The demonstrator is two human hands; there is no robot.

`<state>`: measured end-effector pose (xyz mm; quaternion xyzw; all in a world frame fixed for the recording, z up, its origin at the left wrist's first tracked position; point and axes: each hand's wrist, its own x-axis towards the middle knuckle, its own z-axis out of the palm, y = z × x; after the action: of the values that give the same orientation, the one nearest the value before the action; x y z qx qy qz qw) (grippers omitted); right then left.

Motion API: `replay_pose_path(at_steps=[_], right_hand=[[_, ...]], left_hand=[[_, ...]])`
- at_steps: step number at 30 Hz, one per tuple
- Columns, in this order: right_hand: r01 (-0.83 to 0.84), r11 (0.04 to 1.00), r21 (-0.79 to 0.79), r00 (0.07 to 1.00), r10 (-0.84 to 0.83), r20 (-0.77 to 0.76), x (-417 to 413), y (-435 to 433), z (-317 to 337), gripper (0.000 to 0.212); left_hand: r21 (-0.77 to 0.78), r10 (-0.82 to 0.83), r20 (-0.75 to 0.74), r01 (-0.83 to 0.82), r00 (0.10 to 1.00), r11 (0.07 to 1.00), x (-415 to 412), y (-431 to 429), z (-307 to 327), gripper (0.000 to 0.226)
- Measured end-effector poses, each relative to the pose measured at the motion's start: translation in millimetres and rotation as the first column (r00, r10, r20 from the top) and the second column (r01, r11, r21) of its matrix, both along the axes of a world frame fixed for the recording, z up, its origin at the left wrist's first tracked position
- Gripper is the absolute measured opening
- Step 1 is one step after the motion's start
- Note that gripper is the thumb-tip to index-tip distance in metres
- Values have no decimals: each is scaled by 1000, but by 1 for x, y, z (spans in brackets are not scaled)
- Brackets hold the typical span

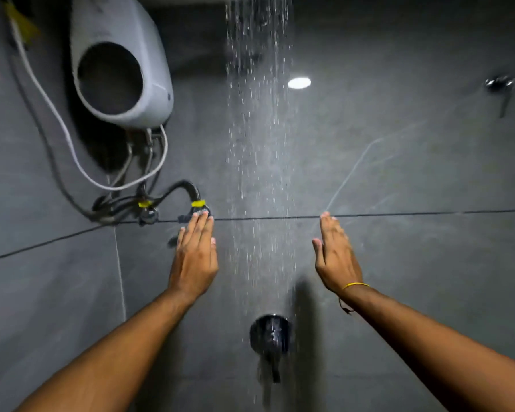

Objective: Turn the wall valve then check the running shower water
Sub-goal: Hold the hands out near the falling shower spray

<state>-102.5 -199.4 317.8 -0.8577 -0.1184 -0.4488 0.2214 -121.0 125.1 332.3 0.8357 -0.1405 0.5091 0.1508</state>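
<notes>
Shower water (pixel 257 144) falls in a stream of droplets down the middle of the dark grey tiled wall. A dark round wall valve (pixel 269 334) with a lever pointing down sits low in the centre, under the stream. My left hand (pixel 195 257) is raised flat to the left of the water, fingers together and extended, holding nothing. My right hand (pixel 335 254) is raised the same way on the right side of the stream, with a yellow thread at its wrist. Neither hand touches the valve or the stream.
A white water heater (pixel 122 63) hangs at the upper left, with hoses and small angle valves (pixel 149 214) below it near my left fingertips. A second chrome valve (pixel 498 84) is at the upper right. A light reflection (pixel 298 82) shows on the wall.
</notes>
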Motion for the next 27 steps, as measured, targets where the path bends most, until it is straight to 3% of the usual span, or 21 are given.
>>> replay_pose_path(at_steps=[6,12,27], right_hand=[[1,1000,-27,992,2,129,-51,17,61,65],[35,994,-102,984,-16,178,-81,33,86,64],[39,990,-139,989,-18,149,-91,39,91,64]], left_hand=[[28,-21,107,18,994,999,-34,0,50,52],[48,-26,116,20,993,999,-48,-1,75,55],[99,-11,69,4,998,995,-61,-4,73,59]])
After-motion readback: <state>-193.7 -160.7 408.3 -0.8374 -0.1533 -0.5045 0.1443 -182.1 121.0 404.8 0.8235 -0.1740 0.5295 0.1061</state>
